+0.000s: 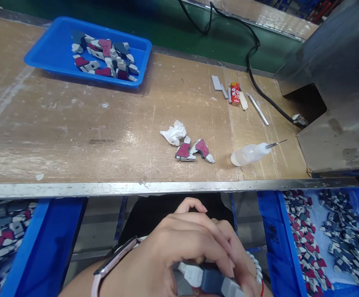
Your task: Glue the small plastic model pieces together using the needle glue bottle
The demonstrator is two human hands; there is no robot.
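Close to my body, below the table edge, both hands meet around a small grey and dark-blue moulded part (212, 281). My left hand (179, 237) arches over it with bent fingers, closed on its upper side. From the right, my right hand (242, 258) is closed against the same part, its fingers mostly hidden behind the left hand. On the table ahead lie two similar parts (184, 151) with dark-red faces, beside a crumpled white tissue (175, 133). A clear squeeze bottle (250, 154) with a thin needle tip lies on its side to their right.
At the back left, a blue tray (49, 53) holds several parts. A red lighter (235, 94), small grey strips and a silver pen-like tool (257, 109) lie back right, near a black cable (268, 97) and a metal housing (340, 119). Part-filled blue bins (46, 247) flank my lap.
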